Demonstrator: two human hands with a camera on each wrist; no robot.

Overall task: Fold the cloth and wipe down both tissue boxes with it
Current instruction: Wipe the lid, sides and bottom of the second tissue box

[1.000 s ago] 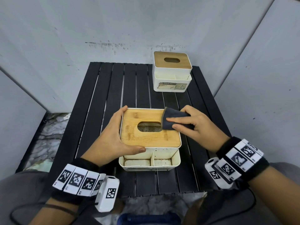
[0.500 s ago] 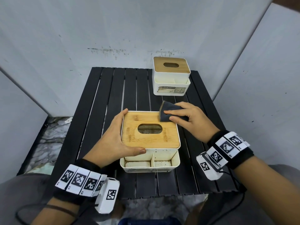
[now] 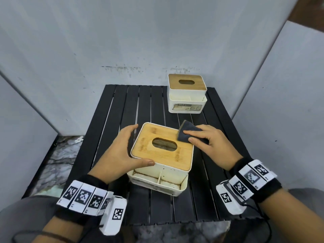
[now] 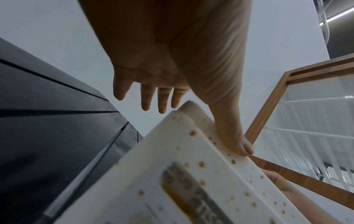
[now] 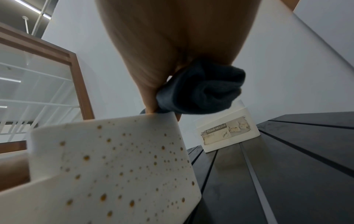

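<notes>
The near tissue box (image 3: 163, 174), white, rust-speckled and topped by a bamboo lid, stands skewed on the black slatted table (image 3: 145, 106). My left hand (image 3: 140, 146) braces its left side, with the thumb (image 4: 243, 145) pressed on the front wall and straight fingers (image 4: 162, 100) beside the left wall. My right hand (image 3: 189, 135) pinches the folded dark grey cloth (image 3: 187, 129) on the lid's far right corner. In the right wrist view the cloth (image 5: 203, 91) bunches under my palm above the box wall (image 5: 114, 166). The second tissue box (image 3: 186, 93) stands at the far right.
Grey wall panels close in the table at the back and on both sides. Marbled floor (image 3: 59, 155) shows beyond the table's left edge and below its near edge. Bare slats lie left of and behind the near box. The far box's label (image 5: 228, 133) faces me.
The cloth slid from the middle right of the lid out to its far right corner. The near box has turned a little clockwise under my left hand.
</notes>
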